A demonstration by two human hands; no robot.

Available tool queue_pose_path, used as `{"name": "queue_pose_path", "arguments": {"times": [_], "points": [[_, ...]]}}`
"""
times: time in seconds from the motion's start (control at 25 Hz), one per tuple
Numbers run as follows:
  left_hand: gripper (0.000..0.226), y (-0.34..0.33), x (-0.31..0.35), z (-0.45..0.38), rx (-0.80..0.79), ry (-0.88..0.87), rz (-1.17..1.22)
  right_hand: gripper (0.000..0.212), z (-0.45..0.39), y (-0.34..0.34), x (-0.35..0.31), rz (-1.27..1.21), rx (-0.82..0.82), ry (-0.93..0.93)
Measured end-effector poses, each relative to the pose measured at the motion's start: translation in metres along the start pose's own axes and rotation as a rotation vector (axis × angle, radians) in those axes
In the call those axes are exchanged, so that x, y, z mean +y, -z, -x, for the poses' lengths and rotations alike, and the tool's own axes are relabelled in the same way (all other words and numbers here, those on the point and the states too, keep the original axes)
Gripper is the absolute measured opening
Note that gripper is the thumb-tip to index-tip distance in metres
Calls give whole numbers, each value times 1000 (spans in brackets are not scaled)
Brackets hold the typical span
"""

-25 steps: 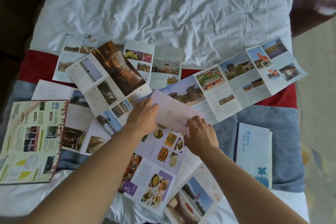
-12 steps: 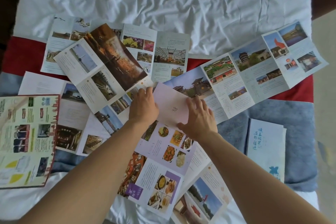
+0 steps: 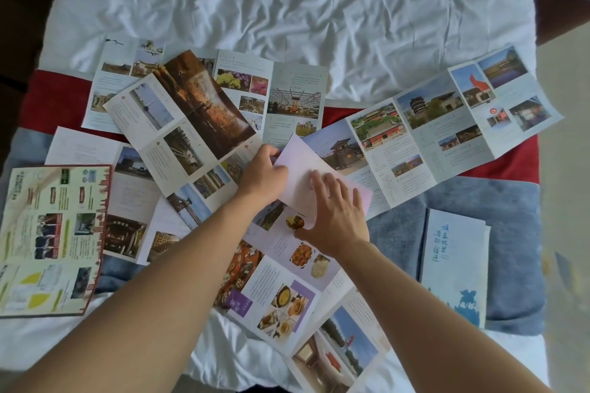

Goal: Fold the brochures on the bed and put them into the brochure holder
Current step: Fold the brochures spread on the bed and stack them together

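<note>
The left hand (image 3: 263, 174) pinches the edge of the glossy brochure's (image 3: 289, 268) pale folded panel; the right hand (image 3: 336, 217) presses flat, fingers spread, on it, over the wrinkled white bed (image 3: 287, 3).

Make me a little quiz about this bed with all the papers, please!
1. True or false: the right hand lies flat on the pink flap.
2. Which hand pinches the flap's far edge: A left, B right?
3. Fill in: the folded blue brochure lies on the ____ blanket.

Key: 1 true. 2 A, the left hand. 3 blue.
</note>
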State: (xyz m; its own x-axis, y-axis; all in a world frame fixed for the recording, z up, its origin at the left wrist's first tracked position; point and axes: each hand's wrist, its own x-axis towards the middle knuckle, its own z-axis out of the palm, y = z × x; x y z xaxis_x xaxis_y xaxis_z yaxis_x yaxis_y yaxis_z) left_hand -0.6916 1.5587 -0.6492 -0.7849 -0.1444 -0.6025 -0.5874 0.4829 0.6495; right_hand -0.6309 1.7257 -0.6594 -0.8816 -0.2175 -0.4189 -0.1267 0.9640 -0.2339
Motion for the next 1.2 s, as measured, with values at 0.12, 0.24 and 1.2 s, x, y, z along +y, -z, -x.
{"name": "queue_pose_path", "arguments": {"times": [0.12, 0.24, 1.2], "points": [[35, 0, 12, 9, 16, -46, 21, 84, 3, 7, 0, -13, 73, -1], [34, 0, 16, 18, 50, -116, -42, 42, 8, 13, -1, -61, 124, 42], [32, -9, -29, 60, 96, 395, 138, 11, 37, 51, 33, -635, 243, -407]]}}
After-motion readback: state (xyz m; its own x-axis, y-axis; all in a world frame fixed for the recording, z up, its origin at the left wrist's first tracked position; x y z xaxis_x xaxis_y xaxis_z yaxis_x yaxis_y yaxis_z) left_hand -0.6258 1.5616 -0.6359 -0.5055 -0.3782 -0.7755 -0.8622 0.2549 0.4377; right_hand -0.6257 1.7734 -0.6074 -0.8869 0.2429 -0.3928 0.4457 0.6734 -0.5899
